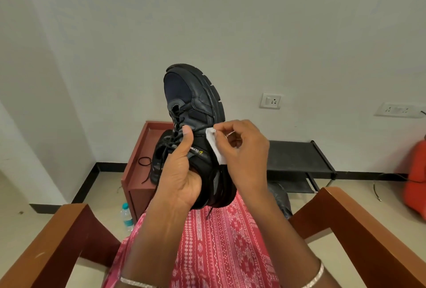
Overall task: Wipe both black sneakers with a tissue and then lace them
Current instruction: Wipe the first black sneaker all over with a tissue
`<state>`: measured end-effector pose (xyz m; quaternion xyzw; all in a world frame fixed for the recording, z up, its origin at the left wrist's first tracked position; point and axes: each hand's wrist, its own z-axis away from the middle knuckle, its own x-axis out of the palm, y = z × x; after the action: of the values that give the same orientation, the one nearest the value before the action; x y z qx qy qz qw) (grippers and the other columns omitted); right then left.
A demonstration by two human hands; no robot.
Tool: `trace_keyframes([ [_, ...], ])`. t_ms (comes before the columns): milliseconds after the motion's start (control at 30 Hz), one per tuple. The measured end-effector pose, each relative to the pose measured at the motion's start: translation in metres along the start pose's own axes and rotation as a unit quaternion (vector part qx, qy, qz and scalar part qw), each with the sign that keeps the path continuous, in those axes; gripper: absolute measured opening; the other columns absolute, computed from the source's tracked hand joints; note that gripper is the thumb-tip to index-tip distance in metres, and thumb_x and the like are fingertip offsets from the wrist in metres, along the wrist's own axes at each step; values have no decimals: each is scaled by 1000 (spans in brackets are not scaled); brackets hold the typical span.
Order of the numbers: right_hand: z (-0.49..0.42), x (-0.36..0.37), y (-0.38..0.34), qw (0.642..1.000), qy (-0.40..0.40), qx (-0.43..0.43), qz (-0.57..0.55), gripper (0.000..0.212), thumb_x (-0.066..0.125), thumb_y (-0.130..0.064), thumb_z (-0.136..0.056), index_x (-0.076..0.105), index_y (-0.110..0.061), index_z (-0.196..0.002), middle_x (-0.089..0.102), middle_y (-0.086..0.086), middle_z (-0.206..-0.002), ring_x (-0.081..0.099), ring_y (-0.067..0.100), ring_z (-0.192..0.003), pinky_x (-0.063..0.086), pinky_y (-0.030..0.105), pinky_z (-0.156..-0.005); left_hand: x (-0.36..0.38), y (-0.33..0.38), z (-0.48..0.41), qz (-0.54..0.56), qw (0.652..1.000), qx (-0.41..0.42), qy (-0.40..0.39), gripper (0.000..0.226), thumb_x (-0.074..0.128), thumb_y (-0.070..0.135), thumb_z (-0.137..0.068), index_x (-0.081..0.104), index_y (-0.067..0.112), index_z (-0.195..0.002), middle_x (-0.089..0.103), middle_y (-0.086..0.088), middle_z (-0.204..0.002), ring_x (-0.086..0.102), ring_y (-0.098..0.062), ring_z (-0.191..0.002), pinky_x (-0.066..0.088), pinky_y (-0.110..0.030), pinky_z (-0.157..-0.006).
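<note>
Wooden armchair [359,225], pink patterned lap [230,241], one black sneaker [196,94] raised with a tissue at its side.

The sneaker stands toe-up above the lap, in front of a red-brown table [136,172], its sole turned to the right. The left hand [182,177] grips it from below, wrapped round the heel end, thumb [187,135] laid straight up along the laces. The right hand [244,149] comes in from the sole side, fingers bent, pinching a small folded white tissue [215,151] against the shoe's side. Beside the left thumb, white lettering [195,150] reads "CLYM", the rest hidden, next to a yellow mark. A loose black lace [144,162] lies on the table.
</note>
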<state>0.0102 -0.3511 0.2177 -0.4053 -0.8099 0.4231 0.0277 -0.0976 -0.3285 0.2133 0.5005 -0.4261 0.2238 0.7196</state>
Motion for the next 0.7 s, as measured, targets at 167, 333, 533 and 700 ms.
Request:
trace_keyframes([
  [167,6,-8,0,997,-61,43,1,12,73,-13,-81,68,-23,-87,66,-9,-86,62,8,-78,55,32,-71,-3,3,0,-20,1000,-2,10,41,54,41,-98,69,4,-110,74,-21,-108,75,-31,-95,62,-45,-80],
  [333,45,-13,6,990,-82,-9,116,13,75,-18,-82,63,-23,-87,58,-13,-86,57,7,-79,51,26,-68,-1,6,0,2,999,-7,36,38,60,38,-96,71,3,-103,74,-20,-108,75,-33,-92,57,-50,-85],
  [533,16,-2,2,994,-11,-51,93,9,70,-11,-86,69,-17,-92,61,-7,-90,59,7,-80,51,24,-69,7,1,4,22,999,-19,28,42,56,36,-99,74,-1,-91,75,-23,-95,76,-33,-78,62,-44,-58],
  [700,-8,2,-3,993,-30,-54,100,6,67,-14,-89,70,-19,-93,60,-6,-93,57,7,-83,50,25,-70,8,0,5,39,999,-18,10,43,52,36,-101,73,-1,-93,76,-22,-92,76,-31,-77,61,-40,-56],
])
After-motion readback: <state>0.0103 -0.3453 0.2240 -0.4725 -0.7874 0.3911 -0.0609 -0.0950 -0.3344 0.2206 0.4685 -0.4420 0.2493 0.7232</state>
